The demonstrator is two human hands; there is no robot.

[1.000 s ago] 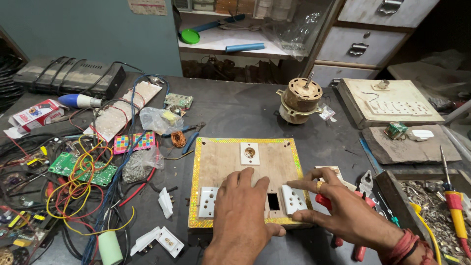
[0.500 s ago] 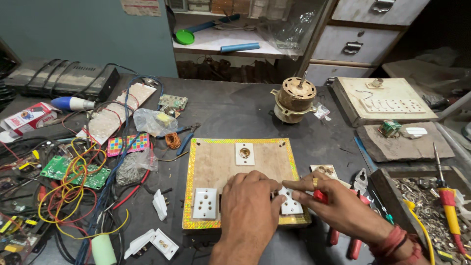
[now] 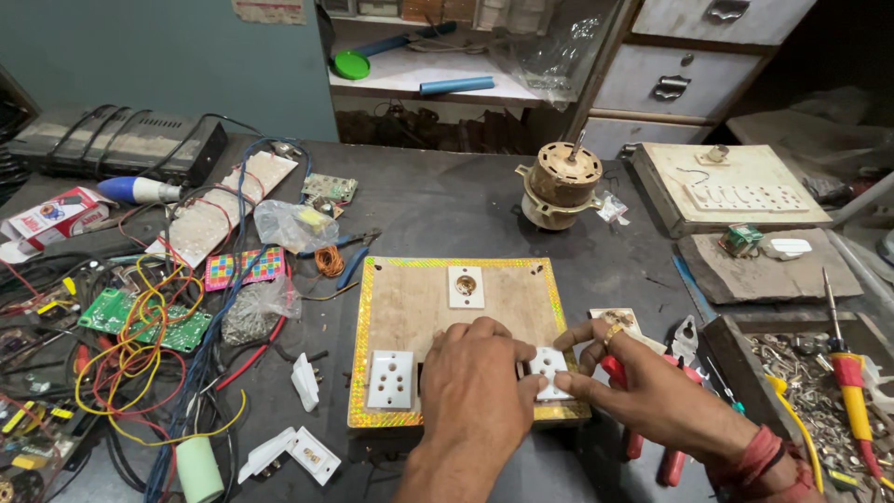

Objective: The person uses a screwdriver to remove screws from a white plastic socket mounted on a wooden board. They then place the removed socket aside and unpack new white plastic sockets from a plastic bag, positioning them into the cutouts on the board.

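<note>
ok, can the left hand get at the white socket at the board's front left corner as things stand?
Probably yes. The left hand rests on the wooden board right beside the white socket, with only bare board between them. The right hand is busy at the white switch plate on the other side.

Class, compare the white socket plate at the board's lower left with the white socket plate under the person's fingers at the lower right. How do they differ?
The white socket plate at the lower left lies untouched and fully in view; the white socket plate at the lower right is partly covered, pressed by fingers of the left hand and right hand. The left plate stands clear of the hands; the right one lies between them. Both are white, with pin holes, on the gold-edged wooden board.
</note>
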